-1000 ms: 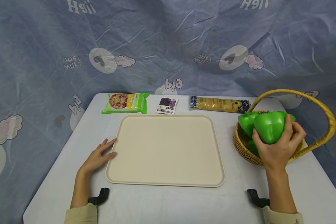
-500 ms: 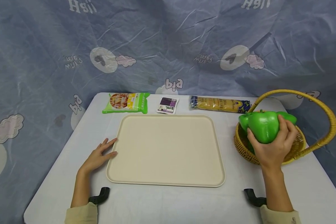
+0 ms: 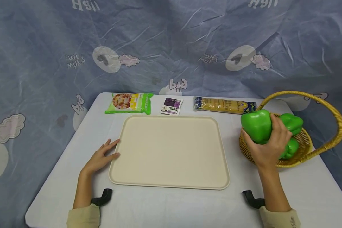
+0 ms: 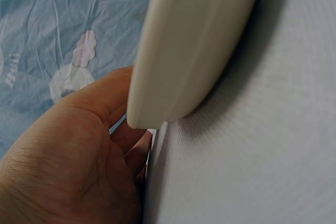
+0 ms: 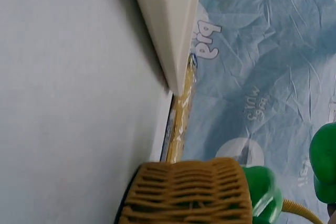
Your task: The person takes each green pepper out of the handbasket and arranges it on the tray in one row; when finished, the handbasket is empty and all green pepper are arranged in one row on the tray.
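Observation:
My right hand (image 3: 269, 142) grips a large green bell pepper (image 3: 256, 125) over the left side of a wicker basket (image 3: 246, 150). More green peppers (image 3: 291, 123) lie inside the basket, partly hidden by the hand. The right wrist view shows the basket's woven wall (image 5: 189, 192) and, at the right edge, a green pepper (image 5: 324, 161). My left hand (image 3: 100, 158) rests at the left rim of a beige tray (image 3: 171, 152), its fingers extended and fingertips right at the edge. In the left wrist view that hand (image 4: 79, 156) is beside the tray's rim (image 4: 178, 51).
Along the back of the white table (image 3: 171, 204) lie a green food packet (image 3: 128, 103), a small purple-and-white packet (image 3: 171, 106) and a long yellow noodle packet (image 3: 223, 105). The basket's tall handle (image 3: 337, 117) arches to the right. A patterned blue cloth (image 3: 171, 47) hangs behind.
My right hand has moved left with the pepper, from the middle of the basket toward its left rim, uncovering other peppers. The left hand stays at the tray's edge.

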`<state>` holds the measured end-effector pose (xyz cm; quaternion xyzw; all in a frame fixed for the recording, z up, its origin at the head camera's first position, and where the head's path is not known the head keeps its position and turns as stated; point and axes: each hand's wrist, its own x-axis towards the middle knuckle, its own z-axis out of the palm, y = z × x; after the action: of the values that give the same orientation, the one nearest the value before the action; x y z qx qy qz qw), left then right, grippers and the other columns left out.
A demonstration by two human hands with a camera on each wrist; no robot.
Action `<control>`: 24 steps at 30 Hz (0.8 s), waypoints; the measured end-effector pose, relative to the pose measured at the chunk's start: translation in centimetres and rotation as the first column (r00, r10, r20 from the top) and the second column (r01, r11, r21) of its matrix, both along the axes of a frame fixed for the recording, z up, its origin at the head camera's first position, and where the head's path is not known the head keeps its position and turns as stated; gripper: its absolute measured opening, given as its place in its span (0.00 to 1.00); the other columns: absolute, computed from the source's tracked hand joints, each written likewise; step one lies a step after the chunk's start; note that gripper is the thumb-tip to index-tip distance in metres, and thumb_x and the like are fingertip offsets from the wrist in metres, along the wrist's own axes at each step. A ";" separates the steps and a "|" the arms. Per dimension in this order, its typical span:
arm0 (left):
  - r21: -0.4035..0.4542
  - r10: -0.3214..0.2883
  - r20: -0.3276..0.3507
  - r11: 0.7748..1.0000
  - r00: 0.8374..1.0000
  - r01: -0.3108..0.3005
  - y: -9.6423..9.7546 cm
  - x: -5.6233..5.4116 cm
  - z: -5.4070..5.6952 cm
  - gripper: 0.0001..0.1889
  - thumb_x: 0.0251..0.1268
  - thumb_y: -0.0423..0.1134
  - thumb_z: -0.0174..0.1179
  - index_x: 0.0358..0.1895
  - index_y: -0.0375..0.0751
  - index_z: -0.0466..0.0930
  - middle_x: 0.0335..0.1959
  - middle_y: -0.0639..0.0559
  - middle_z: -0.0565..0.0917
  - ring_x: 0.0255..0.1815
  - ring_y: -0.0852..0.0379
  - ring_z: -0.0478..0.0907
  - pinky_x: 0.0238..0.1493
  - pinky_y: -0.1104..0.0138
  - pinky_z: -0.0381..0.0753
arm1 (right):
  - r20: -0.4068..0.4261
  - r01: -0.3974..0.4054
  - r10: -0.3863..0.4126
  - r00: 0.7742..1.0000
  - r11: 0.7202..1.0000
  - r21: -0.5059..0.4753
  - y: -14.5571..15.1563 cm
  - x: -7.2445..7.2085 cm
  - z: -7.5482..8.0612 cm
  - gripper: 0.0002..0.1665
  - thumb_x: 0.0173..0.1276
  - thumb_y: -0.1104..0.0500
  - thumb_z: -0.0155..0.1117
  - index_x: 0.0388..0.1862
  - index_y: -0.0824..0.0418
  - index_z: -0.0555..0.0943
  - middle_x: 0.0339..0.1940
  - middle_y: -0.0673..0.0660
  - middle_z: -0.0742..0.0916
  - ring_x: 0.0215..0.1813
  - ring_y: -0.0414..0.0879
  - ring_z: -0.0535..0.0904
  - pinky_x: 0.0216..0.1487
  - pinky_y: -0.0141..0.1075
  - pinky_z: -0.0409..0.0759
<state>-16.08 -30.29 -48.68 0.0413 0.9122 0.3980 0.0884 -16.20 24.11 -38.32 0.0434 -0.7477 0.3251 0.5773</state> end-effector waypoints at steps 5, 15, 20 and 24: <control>0.006 0.002 -0.001 1.000 1.000 -0.002 0.0 0.0 0.0 0.35 0.59 0.55 0.59 0.70 0.60 0.59 0.73 0.38 0.45 0.69 0.28 0.34 0.57 0.30 0.39 | 0.012 -0.060 0.060 0.998 0.998 0.004 -1.0 -0.5 -0.5 0.47 0.43 0.39 0.72 0.56 0.67 0.74 0.52 0.64 0.79 0.55 0.59 0.70 0.56 0.48 0.61; 0.017 -0.001 0.006 1.000 1.000 0.001 -0.1 -0.2 -0.2 0.35 0.58 0.56 0.60 0.69 0.61 0.59 0.73 0.41 0.45 0.70 0.32 0.33 0.58 0.31 0.38 | 0.080 -0.161 0.163 0.983 0.986 -0.035 -2.0 -1.0 -2.0 0.48 0.41 0.45 0.74 0.60 0.65 0.70 0.58 0.60 0.75 0.62 0.55 0.67 0.61 0.45 0.67; 0.009 -0.003 0.006 1.000 1.000 0.002 -0.1 -0.2 -0.1 0.35 0.58 0.56 0.60 0.69 0.61 0.59 0.73 0.41 0.45 0.70 0.32 0.33 0.59 0.31 0.38 | 0.086 -0.178 0.181 0.980 0.983 -0.037 -2.5 -1.0 -2.2 0.48 0.40 0.50 0.74 0.61 0.66 0.68 0.58 0.59 0.75 0.60 0.55 0.69 0.58 0.42 0.70; 0.009 -0.003 0.009 1.000 1.000 0.003 0.0 -0.2 0.0 0.35 0.58 0.56 0.60 0.70 0.61 0.59 0.73 0.41 0.45 0.70 0.32 0.33 0.58 0.31 0.38 | 0.114 -0.175 0.179 0.977 0.984 -0.037 -3.1 -0.7 -2.1 0.49 0.37 0.59 0.76 0.61 0.70 0.67 0.57 0.65 0.74 0.58 0.55 0.71 0.54 0.36 0.73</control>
<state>-16.26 -30.33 -48.69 0.0413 0.9099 0.4022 0.0931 -16.91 21.02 -40.38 0.0829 -0.7690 0.3873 0.5018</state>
